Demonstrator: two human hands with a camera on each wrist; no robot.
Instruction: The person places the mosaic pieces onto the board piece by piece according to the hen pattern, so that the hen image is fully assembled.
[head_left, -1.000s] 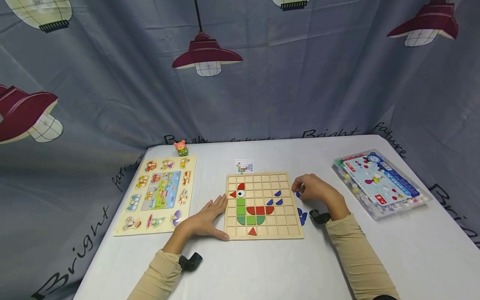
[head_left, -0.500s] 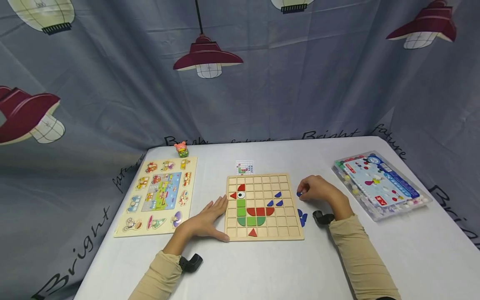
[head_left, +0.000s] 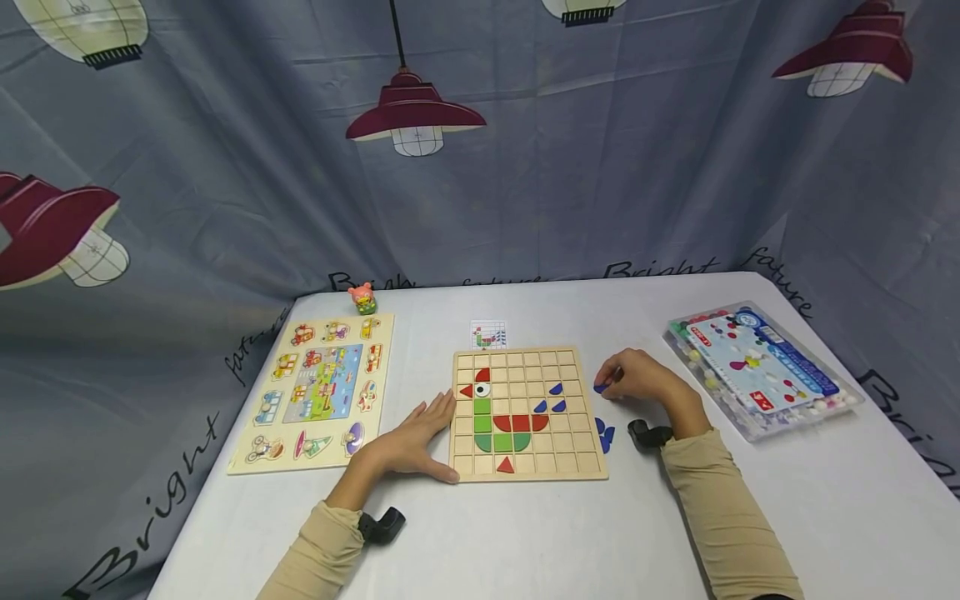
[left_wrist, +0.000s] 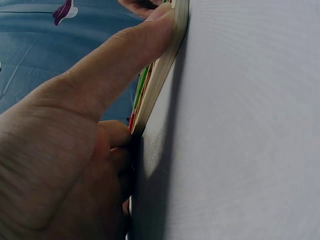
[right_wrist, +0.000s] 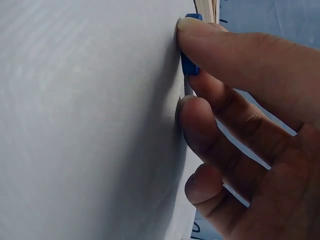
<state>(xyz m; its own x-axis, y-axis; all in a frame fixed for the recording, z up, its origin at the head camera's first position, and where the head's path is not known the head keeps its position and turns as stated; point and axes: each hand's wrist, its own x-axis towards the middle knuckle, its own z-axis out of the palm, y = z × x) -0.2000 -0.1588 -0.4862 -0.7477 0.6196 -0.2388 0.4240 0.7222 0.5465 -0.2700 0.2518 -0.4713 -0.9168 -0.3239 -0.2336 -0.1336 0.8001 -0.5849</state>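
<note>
Head view, right hand: the right hand point(head_left: 641, 379) lies on the white cloth-covered table point(head_left: 525, 533), just beside the right edge of the square wooden grid board point(head_left: 527, 412); its fingers are curled and pinch a small blue wooden piece point(head_left: 601, 387) at the fingertips.
Head view, piece position: the piece is low over the table, between the hand and the board's right edge; the board lies to the hand's left. Its long axis cannot be told at this size.
Head view, left hand: the left hand point(head_left: 408, 442) lies flat, fingers straight and spread, against the board's left edge near its front left corner.
Head view, nearer hand: the right hand; the left is a full board width away.
Head view, open room: the board's right columns are mostly bare squares; three blue pieces point(head_left: 553, 400) sit mid-right in the grid, and spare blue pieces point(head_left: 604, 433) lie on the table off the board's front right.
Head view, surroundings: a picture peg puzzle point(head_left: 315, 390) toward the left edge, a clear plastic bead box point(head_left: 761, 367) toward the right edge, and a small pattern card point(head_left: 488, 335) behind the board.
Left wrist view: the thumb point(left_wrist: 125, 55) presses along the board's edge point(left_wrist: 165, 65).
Right wrist view: one fingertip point(right_wrist: 200, 30) covers the blue piece point(right_wrist: 188, 65), which is against the table; the board's edge point(right_wrist: 207, 9) is just beyond.
</note>
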